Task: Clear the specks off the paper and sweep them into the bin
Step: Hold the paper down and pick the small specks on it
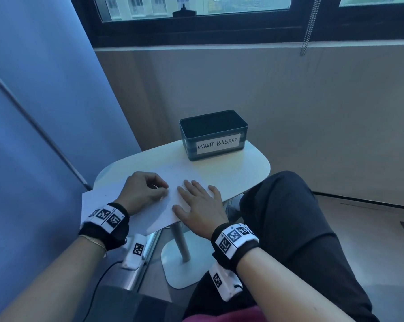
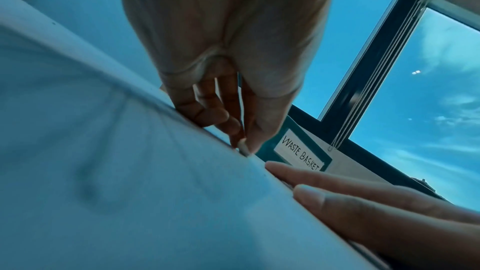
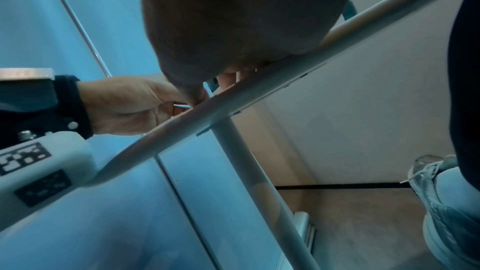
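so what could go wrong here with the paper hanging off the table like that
1. The paper overhangs the table's near edge, so it could tip or slide off if the flat right hand lifts.
2. The bin stands apart from the paper, so swept specks may land on the table instead.

One sheet of paper [image 1: 149,212] lies on one small table [image 1: 247,168]. One bin [image 1: 213,135] stands there. Two hands: left hand [image 1: 141,192], right hand [image 1: 197,209].
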